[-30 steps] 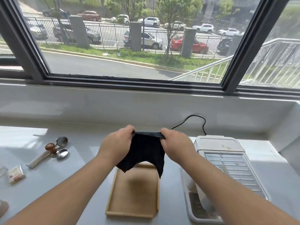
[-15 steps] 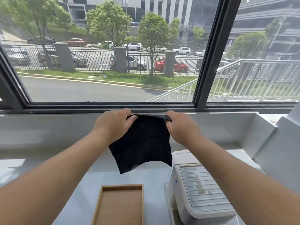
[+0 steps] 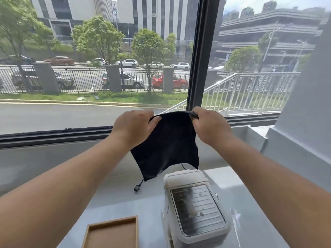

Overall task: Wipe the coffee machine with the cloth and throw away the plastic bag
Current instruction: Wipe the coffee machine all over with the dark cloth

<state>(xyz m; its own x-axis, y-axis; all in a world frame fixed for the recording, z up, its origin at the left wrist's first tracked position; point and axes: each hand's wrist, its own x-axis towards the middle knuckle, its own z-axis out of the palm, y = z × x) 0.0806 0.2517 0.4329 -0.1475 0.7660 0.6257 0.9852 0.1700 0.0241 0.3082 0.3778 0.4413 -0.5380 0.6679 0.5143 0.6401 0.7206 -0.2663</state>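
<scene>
A black cloth (image 3: 167, 144) hangs spread out in the air in front of the window. My left hand (image 3: 133, 127) pinches its top left corner and my right hand (image 3: 210, 125) pinches its top right corner. Below the cloth and a little to the right, the white coffee machine (image 3: 194, 208) stands on the counter, its ribbed metal top plate facing up. The cloth's lower edge hangs just above the machine's back without clearly touching it. No plastic bag is in view.
A shallow wooden tray (image 3: 112, 233) lies on the pale counter (image 3: 125, 199) left of the machine. A black power cord with its plug (image 3: 138, 187) rests behind the machine. The window sill and a white wall at the right bound the counter.
Both hands have lifted the cloth higher and held it spread. The view has tilted upward, so the spoons and tamper at the left have left the frame.
</scene>
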